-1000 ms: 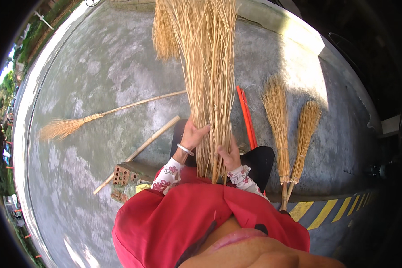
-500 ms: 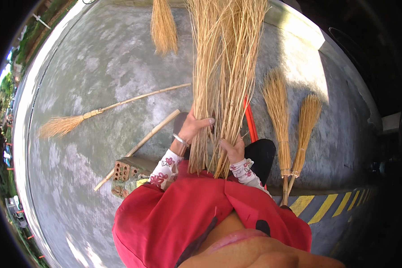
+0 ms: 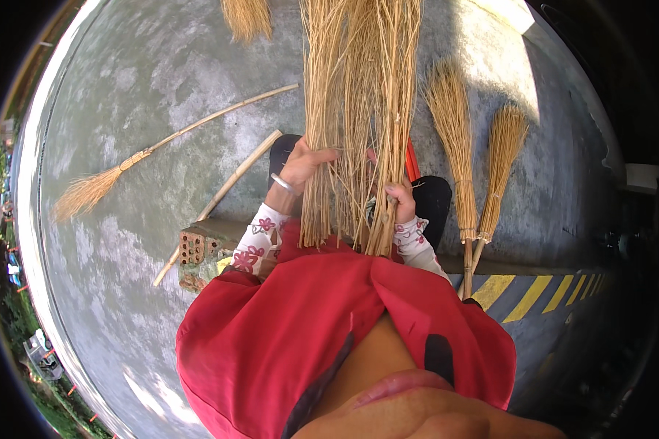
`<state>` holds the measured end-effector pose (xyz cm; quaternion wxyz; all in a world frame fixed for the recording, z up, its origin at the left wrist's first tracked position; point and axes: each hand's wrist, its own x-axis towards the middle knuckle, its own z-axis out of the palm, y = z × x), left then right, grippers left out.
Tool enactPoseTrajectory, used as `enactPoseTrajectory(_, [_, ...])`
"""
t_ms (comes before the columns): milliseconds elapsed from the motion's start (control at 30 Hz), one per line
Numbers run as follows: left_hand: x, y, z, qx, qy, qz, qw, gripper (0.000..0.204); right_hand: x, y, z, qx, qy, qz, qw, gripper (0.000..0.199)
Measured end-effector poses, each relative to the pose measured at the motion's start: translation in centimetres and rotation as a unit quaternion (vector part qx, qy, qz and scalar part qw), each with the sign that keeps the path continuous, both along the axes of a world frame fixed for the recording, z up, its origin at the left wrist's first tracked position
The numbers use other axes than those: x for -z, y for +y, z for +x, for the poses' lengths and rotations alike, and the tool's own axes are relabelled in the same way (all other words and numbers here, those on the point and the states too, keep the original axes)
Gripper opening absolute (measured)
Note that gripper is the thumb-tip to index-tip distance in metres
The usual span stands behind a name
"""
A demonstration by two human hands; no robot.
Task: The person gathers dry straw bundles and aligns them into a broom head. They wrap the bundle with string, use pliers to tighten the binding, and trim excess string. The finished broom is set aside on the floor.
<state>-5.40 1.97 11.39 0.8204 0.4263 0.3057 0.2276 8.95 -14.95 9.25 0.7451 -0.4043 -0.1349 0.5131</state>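
Note:
A long bundle of dry straw stalks (image 3: 355, 80) stretches from my lap past the upper edge of the picture. My left hand (image 3: 305, 164) is closed around its left part, with the thumb laid across the stalks. My right hand (image 3: 400, 199) grips the right part, thumb on top of the stalks. Looser, thinner stalks lie between the two hands. The cut lower ends rest against my red clothing (image 3: 285, 307). Most fingers are hidden behind the straw.
On the concrete floor (image 3: 161, 66), a long-handled straw broom (image 3: 117, 179) lies left, near a pole (image 3: 234, 175) and a brick (image 3: 196, 247). Two straw brooms (image 3: 454, 154) stand right, by a yellow-striped edge (image 3: 527, 298). Another straw broom (image 3: 247, 18) lies far off.
My hands have moved apart, the left one leftward and the right one rightward, spreading the straw bundle wider. The whole surroundings sit higher in the picture.

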Motion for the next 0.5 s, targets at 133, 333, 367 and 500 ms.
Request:
enactPoseTrajectory(133, [-0.4, -1.3, 1.5, 0.012, 0.025, 0.052, 0.998, 0.048, -0.6, -0.6, 0.8, -0.102, -0.161, -0.066, 0.980, 0.042])
enactPoseTrajectory(333, [2.2, -0.8, 2.7, 0.016, 0.028, 0.019, 0.999, 0.043, 3.0, -0.5, 3.0, -0.111, -0.161, -0.066, 0.979, 0.030])
enactPoseTrajectory(367, [2.9, 0.1, 2.7, 0.023, 0.061, 0.010, 0.998, 0.043, 3.9, 0.1, 4.0, -0.095, -0.220, 0.039, 0.970, 0.035])
enactPoseTrajectory(500, [5.3, 6.2, 1.8, 0.080, 0.170, -0.007, 0.982, 0.041, 5.4, 1.2, 6.6, -0.171, 0.199, 0.079, 0.962, 0.080])
